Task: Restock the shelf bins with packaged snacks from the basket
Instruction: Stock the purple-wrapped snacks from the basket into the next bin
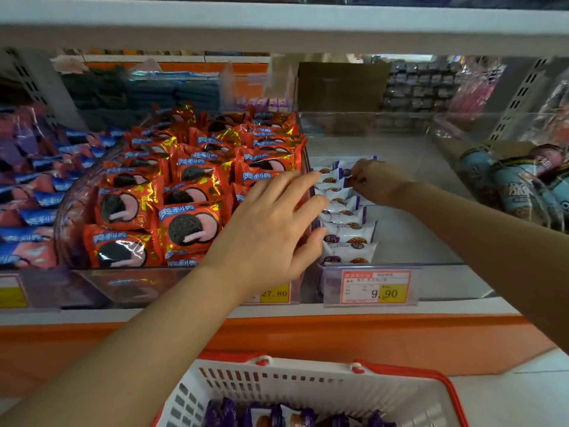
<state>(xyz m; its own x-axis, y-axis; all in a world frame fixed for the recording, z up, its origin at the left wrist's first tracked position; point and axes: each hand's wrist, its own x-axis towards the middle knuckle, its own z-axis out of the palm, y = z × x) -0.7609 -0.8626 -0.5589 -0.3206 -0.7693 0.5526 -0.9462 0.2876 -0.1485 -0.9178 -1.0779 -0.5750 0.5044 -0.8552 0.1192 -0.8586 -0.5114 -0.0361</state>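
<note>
While left fingers [311, 208] touch white packets [348, 232], right fingers [358, 174] pinch one

The left arm comes in bare from the near left corner and runs far and right, wrist straight. The left hand [271, 229] lies palm down, back toward the camera, with its fingers [295, 186] straight, slightly spread and pointing far and right; the thumb is held apart on the near side, also pointing right. The right arm enters bare from the right edge and reaches left and far, bent slightly down at the wrist. The right hand [375, 183] is just beyond the left fingertips, its fingers curled under and its tips pinching a packet [340, 167]. The two hands are near each other but apart.
</note>
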